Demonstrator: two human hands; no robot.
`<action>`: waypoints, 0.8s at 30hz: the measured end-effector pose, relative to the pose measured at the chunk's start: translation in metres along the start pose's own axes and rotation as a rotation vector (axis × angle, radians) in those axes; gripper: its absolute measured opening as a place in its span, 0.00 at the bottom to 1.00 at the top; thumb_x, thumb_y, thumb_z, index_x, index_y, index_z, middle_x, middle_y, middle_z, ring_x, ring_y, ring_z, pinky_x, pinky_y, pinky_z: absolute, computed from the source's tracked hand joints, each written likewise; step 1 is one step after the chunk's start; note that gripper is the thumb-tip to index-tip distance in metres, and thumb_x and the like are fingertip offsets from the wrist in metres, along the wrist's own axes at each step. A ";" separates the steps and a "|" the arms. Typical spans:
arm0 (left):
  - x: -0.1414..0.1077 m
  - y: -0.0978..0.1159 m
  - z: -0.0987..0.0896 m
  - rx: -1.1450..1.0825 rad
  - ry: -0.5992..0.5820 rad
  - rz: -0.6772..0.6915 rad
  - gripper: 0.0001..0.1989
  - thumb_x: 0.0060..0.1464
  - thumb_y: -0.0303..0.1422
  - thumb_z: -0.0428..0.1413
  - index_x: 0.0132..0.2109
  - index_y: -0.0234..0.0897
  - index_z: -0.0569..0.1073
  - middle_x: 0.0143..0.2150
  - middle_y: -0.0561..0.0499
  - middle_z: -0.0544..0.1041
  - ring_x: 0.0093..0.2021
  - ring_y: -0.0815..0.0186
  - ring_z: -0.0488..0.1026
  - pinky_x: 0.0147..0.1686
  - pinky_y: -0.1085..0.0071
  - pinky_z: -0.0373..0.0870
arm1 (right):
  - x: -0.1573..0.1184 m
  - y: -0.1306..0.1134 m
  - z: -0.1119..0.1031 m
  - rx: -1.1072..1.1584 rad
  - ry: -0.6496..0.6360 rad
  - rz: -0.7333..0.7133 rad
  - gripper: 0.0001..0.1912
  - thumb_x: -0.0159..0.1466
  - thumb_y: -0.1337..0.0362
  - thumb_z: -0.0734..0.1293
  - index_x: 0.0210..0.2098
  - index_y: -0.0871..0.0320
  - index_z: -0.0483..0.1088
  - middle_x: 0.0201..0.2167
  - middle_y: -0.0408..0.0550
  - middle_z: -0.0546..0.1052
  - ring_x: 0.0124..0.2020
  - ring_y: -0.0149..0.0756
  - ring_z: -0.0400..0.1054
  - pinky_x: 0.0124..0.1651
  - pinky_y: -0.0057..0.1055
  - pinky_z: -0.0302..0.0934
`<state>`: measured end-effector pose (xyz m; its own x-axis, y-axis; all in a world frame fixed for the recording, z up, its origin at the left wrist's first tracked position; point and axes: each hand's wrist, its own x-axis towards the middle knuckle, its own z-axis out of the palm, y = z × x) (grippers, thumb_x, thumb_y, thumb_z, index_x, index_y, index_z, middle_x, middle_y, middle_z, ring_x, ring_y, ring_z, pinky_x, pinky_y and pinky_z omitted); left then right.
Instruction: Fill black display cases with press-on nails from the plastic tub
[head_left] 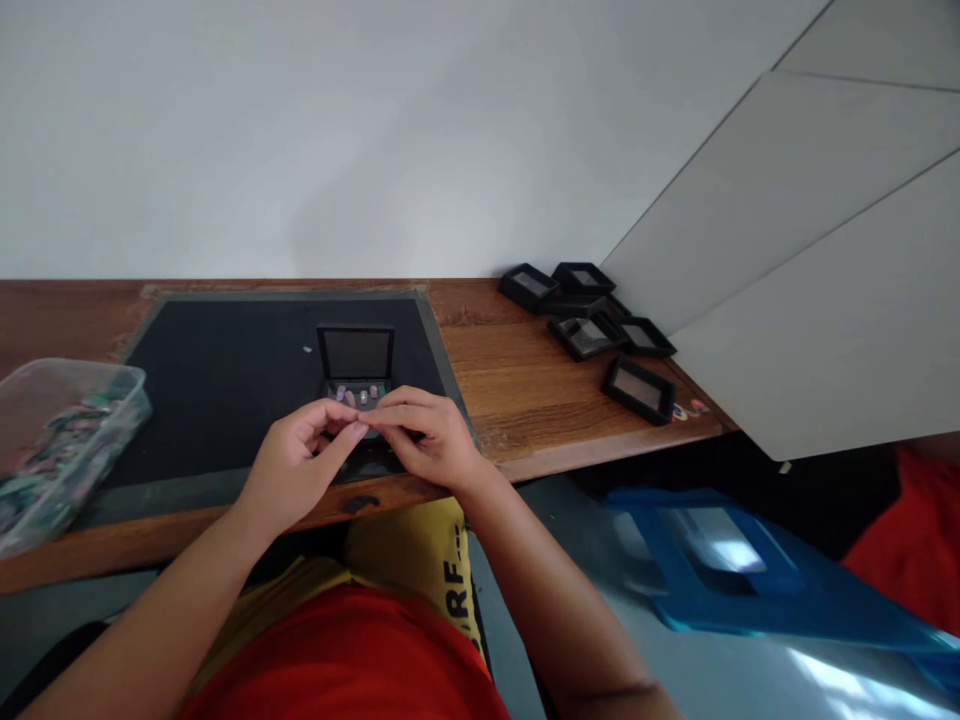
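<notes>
A small black case (357, 353) stands on the dark mat with its windowed lid raised. Several small pink, lilac and green pieces (364, 396) lie in its base, partly covered by my fingers. My left hand (296, 465) is in front of the case, thumb and fingers pinched together. My right hand (431, 432) meets it from the right, fingertips touching the left ones. Whatever may be between the fingertips is too small or hidden to make out. The front part of the case is behind both hands.
At the left, a clear plastic tub (124, 395) holds many small coloured pieces. A black mat (210, 390) covers part of the wooden table (487, 375). Several closed black cases (639, 390) lie at the right, by the wall. A blue plastic stool (675, 560) stands below.
</notes>
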<state>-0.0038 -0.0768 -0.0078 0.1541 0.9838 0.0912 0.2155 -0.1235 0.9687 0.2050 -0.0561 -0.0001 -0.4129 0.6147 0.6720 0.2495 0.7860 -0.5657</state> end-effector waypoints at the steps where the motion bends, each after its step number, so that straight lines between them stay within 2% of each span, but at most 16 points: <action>1: -0.001 0.001 0.000 0.000 0.007 -0.001 0.16 0.58 0.47 0.64 0.40 0.38 0.81 0.38 0.48 0.83 0.36 0.64 0.78 0.34 0.70 0.74 | 0.000 0.000 0.000 0.009 0.022 -0.006 0.12 0.72 0.70 0.66 0.47 0.55 0.82 0.42 0.50 0.85 0.41 0.32 0.80 0.44 0.28 0.75; 7: -0.010 0.023 0.003 -0.108 0.006 -0.065 0.12 0.54 0.43 0.67 0.37 0.39 0.82 0.34 0.50 0.84 0.34 0.67 0.78 0.35 0.73 0.75 | 0.001 -0.001 0.001 0.024 0.159 0.008 0.06 0.70 0.67 0.71 0.40 0.55 0.82 0.36 0.48 0.87 0.36 0.33 0.82 0.42 0.30 0.77; 11: -0.007 0.036 0.008 -0.168 -0.036 -0.090 0.11 0.51 0.42 0.67 0.34 0.38 0.81 0.26 0.53 0.80 0.27 0.70 0.74 0.30 0.74 0.74 | 0.000 0.000 0.000 -0.010 0.156 -0.037 0.06 0.70 0.66 0.71 0.40 0.53 0.82 0.36 0.47 0.87 0.37 0.34 0.83 0.44 0.32 0.78; 13: -0.007 0.037 0.009 -0.146 -0.029 -0.071 0.11 0.52 0.42 0.66 0.34 0.38 0.81 0.28 0.52 0.81 0.28 0.69 0.75 0.30 0.74 0.74 | 0.000 0.001 0.001 -0.024 0.144 -0.053 0.06 0.70 0.67 0.70 0.41 0.53 0.82 0.38 0.46 0.87 0.38 0.34 0.83 0.45 0.32 0.78; 15: -0.011 0.036 0.007 -0.048 0.017 -0.028 0.11 0.56 0.43 0.64 0.36 0.39 0.81 0.32 0.50 0.82 0.31 0.67 0.77 0.32 0.73 0.74 | 0.000 0.002 0.001 -0.047 0.146 -0.069 0.08 0.70 0.68 0.69 0.43 0.53 0.82 0.39 0.47 0.87 0.40 0.34 0.83 0.46 0.32 0.78; 17: -0.019 0.034 0.001 0.123 0.116 0.050 0.11 0.60 0.43 0.62 0.40 0.40 0.81 0.35 0.51 0.83 0.33 0.67 0.77 0.32 0.74 0.73 | 0.000 0.002 0.002 -0.070 0.151 -0.063 0.09 0.70 0.69 0.68 0.43 0.54 0.82 0.41 0.49 0.87 0.43 0.35 0.83 0.48 0.33 0.77; 20: -0.034 0.033 -0.012 0.389 0.258 0.212 0.08 0.63 0.41 0.61 0.43 0.43 0.80 0.33 0.55 0.79 0.29 0.70 0.72 0.28 0.75 0.67 | 0.001 0.001 -0.001 -0.098 0.102 -0.005 0.08 0.70 0.67 0.69 0.44 0.54 0.81 0.44 0.51 0.86 0.45 0.36 0.81 0.50 0.35 0.75; 24: -0.052 0.027 -0.034 0.603 0.315 0.332 0.08 0.65 0.40 0.60 0.47 0.43 0.78 0.34 0.55 0.76 0.26 0.71 0.67 0.27 0.73 0.65 | 0.002 0.002 -0.012 -0.127 -0.029 0.054 0.10 0.66 0.62 0.73 0.46 0.54 0.81 0.44 0.51 0.84 0.44 0.39 0.78 0.51 0.40 0.71</action>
<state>-0.0392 -0.1264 0.0212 0.0398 0.8619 0.5055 0.7098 -0.3805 0.5928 0.2151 -0.0530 0.0056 -0.4208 0.6560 0.6266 0.3804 0.7547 -0.5346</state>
